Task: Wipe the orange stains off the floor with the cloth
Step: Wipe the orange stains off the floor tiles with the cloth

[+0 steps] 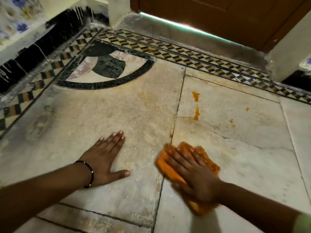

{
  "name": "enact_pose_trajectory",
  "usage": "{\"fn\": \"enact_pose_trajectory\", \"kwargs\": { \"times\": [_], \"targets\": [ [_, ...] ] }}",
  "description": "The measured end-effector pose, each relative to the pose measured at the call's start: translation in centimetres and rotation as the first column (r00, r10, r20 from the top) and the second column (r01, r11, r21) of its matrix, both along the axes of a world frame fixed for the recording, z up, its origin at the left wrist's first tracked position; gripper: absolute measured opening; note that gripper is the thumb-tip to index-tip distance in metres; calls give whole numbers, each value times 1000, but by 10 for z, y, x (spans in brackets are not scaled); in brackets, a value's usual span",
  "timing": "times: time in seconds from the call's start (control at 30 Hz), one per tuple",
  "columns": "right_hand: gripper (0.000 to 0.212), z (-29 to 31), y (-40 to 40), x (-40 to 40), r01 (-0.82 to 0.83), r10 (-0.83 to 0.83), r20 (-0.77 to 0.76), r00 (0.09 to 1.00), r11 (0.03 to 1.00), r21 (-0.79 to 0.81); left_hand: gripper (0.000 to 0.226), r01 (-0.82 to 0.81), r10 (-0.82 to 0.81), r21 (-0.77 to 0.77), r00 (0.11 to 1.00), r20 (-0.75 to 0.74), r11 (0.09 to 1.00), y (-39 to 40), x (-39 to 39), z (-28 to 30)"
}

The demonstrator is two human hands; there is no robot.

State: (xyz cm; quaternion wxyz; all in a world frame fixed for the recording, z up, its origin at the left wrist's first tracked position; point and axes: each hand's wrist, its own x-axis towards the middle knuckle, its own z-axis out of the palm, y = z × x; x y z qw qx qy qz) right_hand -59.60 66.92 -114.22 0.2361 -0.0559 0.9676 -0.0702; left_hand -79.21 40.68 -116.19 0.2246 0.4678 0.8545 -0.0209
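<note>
The scene is rather dim and warm, with a yellowish tone on the floor [104, 115]. The strongest light is a thin bright strip under the door [235, 19], far ahead of the right hand [193, 175]; it glares white with a green edge. The floor ahead of both hands gets soft, even light, and no hard shadows fall there. The right hand and the cloth [170, 170] under it are smeared by motion blur, while the left hand [104, 157] looks sharp. Far to the left of the left hand, the dark skirting [33, 52] and the patterned border [168, 51] are also streaked and soft. Straight lines bend near the edges, as a wide lens does.
</note>
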Motion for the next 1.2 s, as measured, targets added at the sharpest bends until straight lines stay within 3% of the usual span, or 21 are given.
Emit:
{"fn": "enact_pose_trajectory", "kwargs": {
  "times": [0.1, 0.17, 0.23, 0.3, 0.47, 0.53, 0.7, 0.77, 0.83, 1.0, 1.1, 1.2],
  "targets": [
    [75, 27, 72, 30, -140, 113, 281, 953, 987, 76, 125, 75, -63, -254, 996, 55, 964, 23, -13, 29],
    [79, 30, 111, 18, -93, 35, 344, 938, 984, 154, 130, 83, -73, -289, 996, 45, 954, 41, -14, 37],
    [86, 23, 124, -15, 16, -63, 270, 961, 985, 172, 130, 98, -98, -205, 995, 7, 974, 67, -1, 38],
    [94, 5, 116, -49, 72, -91, 99, 991, 981, 181, 118, 70, -71, -94, 997, -18, 993, 96, 12, 25],
    [76, -17, 58, -88, -68, 80, -141, 987, 994, 88, 117, 11, -3, 44, 985, -172, 999, 133, 5, -11],
    [75, -16, 69, -94, -94, 101, -172, 980, 994, 47, 115, 8, 6, 81, 986, -164, 997, 132, 3, -24],
    [80, -19, 151, -65, 328, -303, -271, 914, 944, 48, 111, -136, 156, 178, 982, -108, 975, 135, 1, -26],
    [77, -18, 144, -30, 432, -396, -306, 866, 900, 58, 115, -215, 238, 179, 964, -120, 960, 141, 6, -24],
    [75, -22, 115, -26, 408, -371, -322, 871, 911, 54, 117, -230, 249, 150, 961, -124, 962, 145, 7, -25],
    [74, -21, 81, -144, 0, 2, -261, 965, 1000, 8, 115, -230, 246, 135, 962, -119, 964, 143, 6, -24],
    [76, -20, 127, -188, 188, -173, -252, 952, 982, 36, 116, -227, 243, 145, 965, -102, 963, 144, 5, -23],
    [77, -19, 163, -141, 416, -393, -289, 873, 909, 22, 116, -241, 255, 165, 965, -69, 956, 143, 4, -22]
  ]
}}
